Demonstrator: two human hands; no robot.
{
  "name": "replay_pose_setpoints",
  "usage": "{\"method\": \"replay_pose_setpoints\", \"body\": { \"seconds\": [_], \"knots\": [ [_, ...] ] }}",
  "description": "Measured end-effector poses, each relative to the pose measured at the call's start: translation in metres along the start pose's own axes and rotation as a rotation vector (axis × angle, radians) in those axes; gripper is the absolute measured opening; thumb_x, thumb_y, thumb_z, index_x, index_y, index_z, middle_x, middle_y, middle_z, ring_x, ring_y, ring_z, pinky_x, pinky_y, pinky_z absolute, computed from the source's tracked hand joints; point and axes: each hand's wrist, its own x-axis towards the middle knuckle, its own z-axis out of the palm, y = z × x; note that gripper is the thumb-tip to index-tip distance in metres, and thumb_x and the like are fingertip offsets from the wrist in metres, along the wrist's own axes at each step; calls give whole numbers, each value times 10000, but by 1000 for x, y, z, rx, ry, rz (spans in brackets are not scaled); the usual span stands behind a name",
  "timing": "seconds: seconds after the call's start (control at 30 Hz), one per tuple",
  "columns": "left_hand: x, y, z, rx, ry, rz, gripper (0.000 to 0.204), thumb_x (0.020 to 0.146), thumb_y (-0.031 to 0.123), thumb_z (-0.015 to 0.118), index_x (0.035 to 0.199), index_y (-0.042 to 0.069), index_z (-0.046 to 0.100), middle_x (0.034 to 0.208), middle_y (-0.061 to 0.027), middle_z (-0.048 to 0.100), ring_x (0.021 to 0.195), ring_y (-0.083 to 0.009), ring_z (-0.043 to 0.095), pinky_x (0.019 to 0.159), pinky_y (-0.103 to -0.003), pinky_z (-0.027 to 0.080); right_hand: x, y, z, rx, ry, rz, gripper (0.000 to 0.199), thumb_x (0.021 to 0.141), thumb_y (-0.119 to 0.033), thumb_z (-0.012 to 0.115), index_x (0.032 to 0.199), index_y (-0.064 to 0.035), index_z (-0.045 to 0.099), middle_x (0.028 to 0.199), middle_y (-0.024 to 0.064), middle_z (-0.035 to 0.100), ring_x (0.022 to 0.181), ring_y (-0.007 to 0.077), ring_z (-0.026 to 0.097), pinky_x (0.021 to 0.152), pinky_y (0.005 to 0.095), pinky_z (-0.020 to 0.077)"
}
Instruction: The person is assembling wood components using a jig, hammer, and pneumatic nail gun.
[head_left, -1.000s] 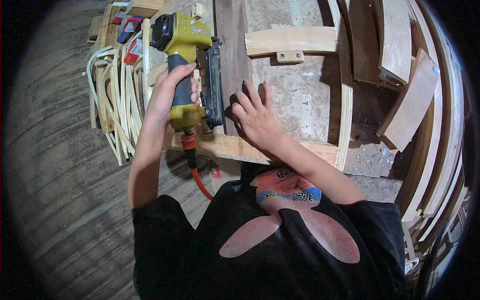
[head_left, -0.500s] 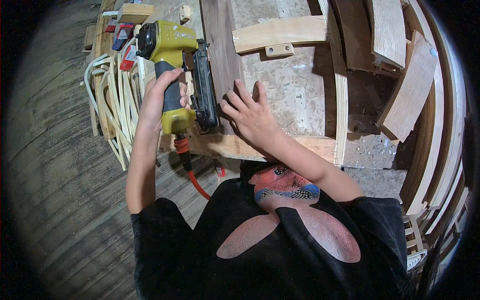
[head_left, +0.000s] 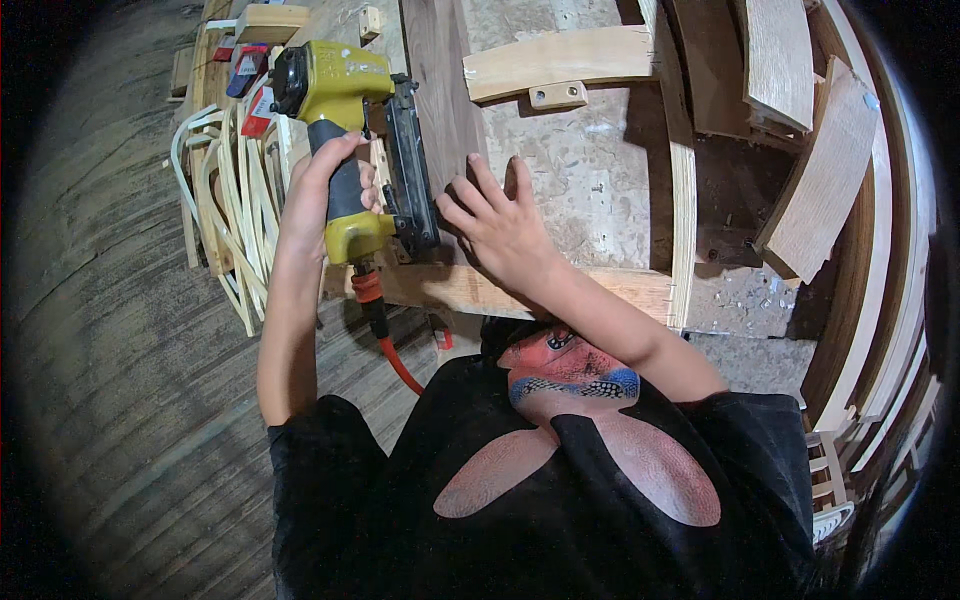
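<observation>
My left hand point(head_left: 325, 185) is wrapped round the dark grip of a yellow-green pneumatic nail gun point(head_left: 348, 80). A red air hose point(head_left: 398, 366) runs from the base of its handle. The gun's black magazine point(head_left: 410, 160) lies over a brown-grey board point(head_left: 435, 60). My right hand point(head_left: 500, 220) is open, fingers spread, resting at that board's right edge near the front rail point(head_left: 455, 288) of a wooden frame. A curved pale slat point(head_left: 560, 63) meets the frame's right-hand rail point(head_left: 682, 210). Just below the slat sits a small block with two holes point(head_left: 558, 95).
Thin pale strips point(head_left: 235, 220) lie bundled at the left, near red and blue packets point(head_left: 247, 68) and a wood block point(head_left: 272, 20). Curved boards point(head_left: 820, 180) are stacked at the right. A small block point(head_left: 370, 22) stands on the worktable point(head_left: 560, 180).
Both hands and the nail gun are almost where they were, with only a slight shift. My left hand keeps its hold on the gun.
</observation>
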Motion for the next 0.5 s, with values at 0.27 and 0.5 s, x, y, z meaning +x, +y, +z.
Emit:
{"method": "replay_pose_setpoints", "body": {
  "seconds": [0.27,0.5],
  "knots": [
    [-4,5,4,14,15,2,351,923,315,544,1110,18,536,619,-41,511,477,-125,491,471,-274,447,0,0,0,2,-7,0,424,820,-244,534,1230,-152,479,1218,95,466,1317,307,320,1031,658,210],
    [-11,6,-3,-20,34,22,341,918,311,547,1113,31,552,614,-26,509,472,-126,487,468,-271,439,0,1,-1,3,-14,2,430,826,-246,534,1240,-151,474,1220,91,467,1324,304,316,1032,658,207]
  ]
}}
